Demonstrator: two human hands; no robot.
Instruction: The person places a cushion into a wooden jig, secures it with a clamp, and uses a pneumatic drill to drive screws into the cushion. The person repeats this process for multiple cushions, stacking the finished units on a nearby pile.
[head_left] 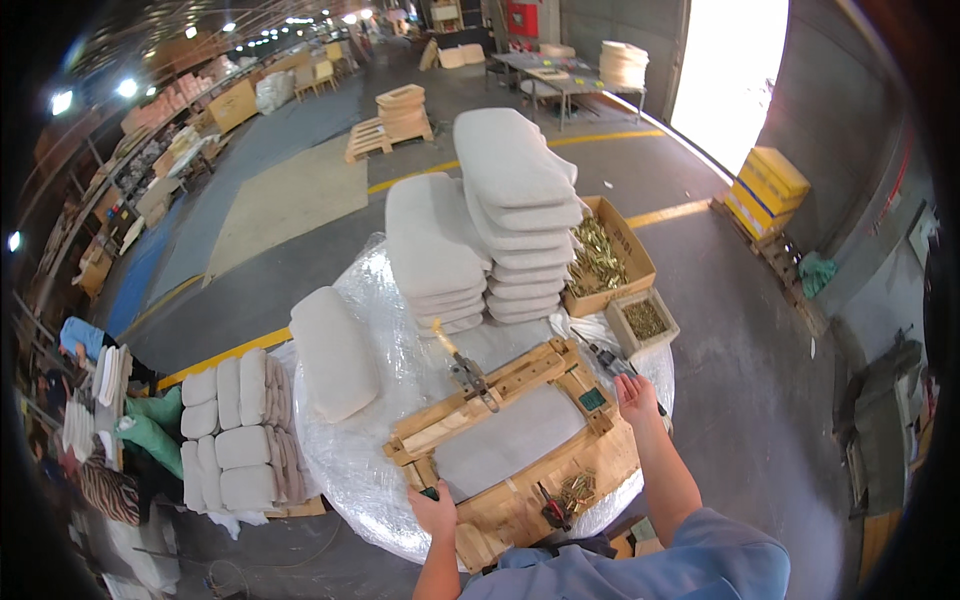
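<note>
A wooden jig [510, 398] lies on the wrapped round table, framing a light grey padded panel [515, 440]. My left hand [434, 510] grips the jig's near left end, beside a green pad; some of its fingers are hidden. At the jig's right end, my right hand [634, 396] is closed around a dark, slim power screwdriver [606, 358], whose front end points away to the left. A metal toggle clamp [470, 378] with a yellowish handle sits on the jig's far rail. On the near board lie brass-coloured fasteners [577, 491] and a red-and-black hand tool [554, 508].
Tall stacks of grey cushions [515, 180] stand behind the jig, with one loose cushion [336, 352] to the left. A carton of brass-coloured hardware [640, 268] and a small box of screws [645, 318] stand far right. More cushions [245, 440] are stacked at left.
</note>
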